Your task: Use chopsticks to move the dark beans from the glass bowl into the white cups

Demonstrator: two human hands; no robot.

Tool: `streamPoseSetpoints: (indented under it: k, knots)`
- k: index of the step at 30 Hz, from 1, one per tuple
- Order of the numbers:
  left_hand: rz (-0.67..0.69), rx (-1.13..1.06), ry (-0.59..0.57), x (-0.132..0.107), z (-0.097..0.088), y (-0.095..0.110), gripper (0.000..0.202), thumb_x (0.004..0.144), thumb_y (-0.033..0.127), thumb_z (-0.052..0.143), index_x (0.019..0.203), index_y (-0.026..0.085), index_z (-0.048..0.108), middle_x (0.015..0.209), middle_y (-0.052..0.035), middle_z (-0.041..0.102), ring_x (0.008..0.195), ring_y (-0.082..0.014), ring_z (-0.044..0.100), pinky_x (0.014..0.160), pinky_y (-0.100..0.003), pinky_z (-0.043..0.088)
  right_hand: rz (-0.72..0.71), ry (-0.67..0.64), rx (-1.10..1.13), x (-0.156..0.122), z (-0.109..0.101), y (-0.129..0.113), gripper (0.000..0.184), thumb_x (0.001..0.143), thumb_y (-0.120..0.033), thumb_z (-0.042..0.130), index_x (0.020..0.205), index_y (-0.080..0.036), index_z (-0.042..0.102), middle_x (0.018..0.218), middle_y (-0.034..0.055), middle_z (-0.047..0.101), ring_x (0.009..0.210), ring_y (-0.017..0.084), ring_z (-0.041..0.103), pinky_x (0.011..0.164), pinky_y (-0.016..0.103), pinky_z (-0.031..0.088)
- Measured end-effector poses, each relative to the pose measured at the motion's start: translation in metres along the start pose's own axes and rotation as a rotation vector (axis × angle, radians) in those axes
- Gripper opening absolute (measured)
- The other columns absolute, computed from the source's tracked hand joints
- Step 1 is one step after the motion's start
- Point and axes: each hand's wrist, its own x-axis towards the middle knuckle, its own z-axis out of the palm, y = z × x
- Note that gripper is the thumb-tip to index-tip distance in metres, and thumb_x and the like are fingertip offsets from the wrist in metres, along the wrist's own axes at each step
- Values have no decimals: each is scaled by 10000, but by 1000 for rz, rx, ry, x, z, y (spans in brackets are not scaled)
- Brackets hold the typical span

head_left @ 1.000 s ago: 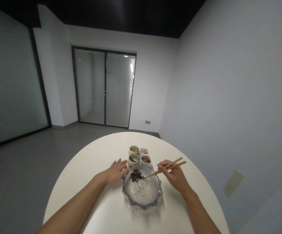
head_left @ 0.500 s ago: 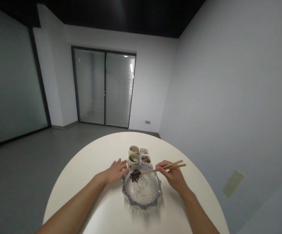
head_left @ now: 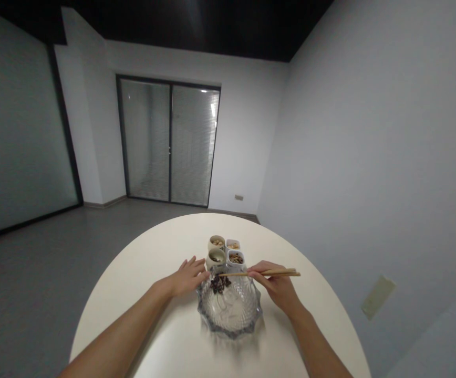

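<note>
A cut-glass bowl [head_left: 230, 312] sits on the round white table [head_left: 157, 262] in front of me, with a small heap of dark pieces [head_left: 219, 283] at its far left side. My left hand [head_left: 188, 276] lies flat, fingers spread, against the bowl's left rim. My right hand [head_left: 273, 286] grips a pair of wooden chopsticks [head_left: 257, 273], held nearly level. Their tips reach over the bowl's far rim, close to the nearest small cup.
Behind the bowl stand several small white cups [head_left: 225, 252] holding nuts and dried bits. The table's edge curves close on the right, near a grey wall. A glass sliding door [head_left: 168, 149] is across the grey floor.
My right hand has swung the chopsticks up and leftward, from the dark heap in the bowl to the bowl's far rim near the cups. The left hand has stayed put.
</note>
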Motion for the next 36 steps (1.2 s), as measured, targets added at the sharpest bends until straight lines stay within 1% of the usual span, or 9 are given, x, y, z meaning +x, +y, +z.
streamPoseSetpoints:
  k: [4, 7, 10, 12, 15, 19, 23, 29, 36]
  knots:
    - [10, -1, 4, 1, 2, -2, 621, 976, 655, 157, 1434, 309, 395, 1554, -28, 176, 1433, -335, 42, 1131, -574, 42, 49, 47, -11, -1, -1, 5, 278, 826, -451, 660, 840, -184, 738, 827, 69, 710, 759, 182, 664, 711, 283, 553]
    - [16, -1, 16, 1, 2, -2, 609, 979, 646, 169, 1421, 307, 415, 1550, -32, 191, 1430, -342, 56, 1128, -579, 50, 90, 8, -4, -2, 3, 4, 281, 809, -457, 675, 840, -184, 732, 815, 62, 710, 747, 180, 666, 703, 281, 556]
    - [10, 5, 19, 1, 1, 0, 612, 978, 647, 158, 1416, 309, 423, 1549, -26, 197, 1431, -338, 61, 1129, -575, 58, 42, -73, 13, -1, 7, -3, 244, 835, -421, 664, 830, -187, 732, 821, 56, 709, 767, 172, 665, 733, 279, 546]
    - [2, 6, 10, 0, 0, 2, 622, 977, 651, 149, 1426, 307, 407, 1552, -24, 186, 1433, -333, 50, 1131, -570, 56, -7, -84, 13, 0, 8, -6, 227, 849, -403, 655, 829, -192, 735, 820, 56, 708, 771, 170, 662, 737, 278, 540]
    - [-6, 3, -3, 0, 0, 1, 624, 978, 651, 149, 1441, 306, 385, 1557, -22, 165, 1434, -332, 39, 1132, -567, 48, -22, -15, 8, 1, 6, -4, 221, 846, -400, 658, 846, -194, 738, 830, 60, 708, 772, 173, 661, 722, 279, 541]
    - [14, 7, 9, 2, 3, -3, 591, 986, 633, 163, 1447, 330, 373, 1551, -12, 185, 1431, -337, 57, 1128, -577, 48, 48, 88, -14, 0, 1, 6, 266, 833, -443, 654, 849, -190, 733, 824, 59, 704, 755, 176, 656, 705, 280, 548]
    - [13, 18, 13, 2, 4, -3, 589, 988, 626, 168, 1438, 319, 392, 1551, -12, 188, 1432, -334, 59, 1132, -569, 51, 75, 121, -75, 0, -3, 13, 295, 846, -458, 625, 843, -180, 724, 843, 66, 704, 793, 189, 657, 752, 298, 544]
    - [-2, 19, 7, 0, 2, 1, 597, 986, 626, 165, 1445, 314, 384, 1552, -17, 181, 1430, -342, 58, 1132, -568, 52, 91, 57, -55, 1, -3, 13, 282, 845, -449, 614, 859, -185, 710, 816, 47, 694, 786, 176, 648, 728, 271, 538]
    - [0, -1, 17, 2, 4, -2, 604, 981, 635, 182, 1436, 305, 402, 1551, -30, 185, 1432, -339, 49, 1134, -567, 46, 87, -11, -84, 0, -5, 10, 267, 864, -433, 597, 889, -187, 698, 843, 43, 691, 779, 161, 646, 699, 245, 524]
